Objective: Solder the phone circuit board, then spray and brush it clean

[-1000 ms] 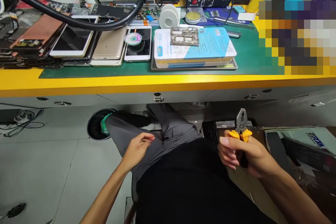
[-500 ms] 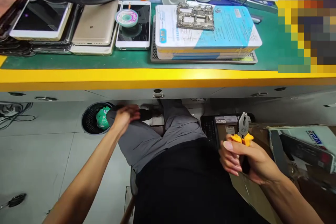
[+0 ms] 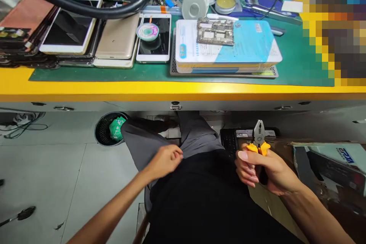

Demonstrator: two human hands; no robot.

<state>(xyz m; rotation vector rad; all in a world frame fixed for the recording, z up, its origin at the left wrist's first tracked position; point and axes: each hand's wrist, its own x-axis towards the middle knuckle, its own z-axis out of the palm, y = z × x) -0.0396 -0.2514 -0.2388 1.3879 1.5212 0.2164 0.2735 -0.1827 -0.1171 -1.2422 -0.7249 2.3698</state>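
Observation:
My right hand (image 3: 260, 167) is wrapped round the yellow grips of a pair of pliers (image 3: 259, 132), whose metal jaws point up and away from me. The jaws look closed, with nothing visible between them. Over my lap, my left hand (image 3: 167, 160) has its fingers curled in, the thumb side turned towards my middle. Anything inside those fingers is hidden. On the bench in front, a metal phone frame or board holder (image 3: 215, 31) lies on a blue and white box (image 3: 248, 45), out of reach of both hands.
A yellow-edged bench (image 3: 128, 88) runs across in front. Phones (image 3: 156, 49), a solder wire spool (image 3: 148, 31) and a white roll (image 3: 195, 2) stand on it. A black cable (image 3: 114, 13) arches over them. Below are a waste bin (image 3: 103, 127) at left and cardboard boxes (image 3: 337, 152) at right.
My left hand has come back from beside the waste bin to my lap, moving right and nearer to me. My right hand still holds the pliers. The view has shifted slightly.

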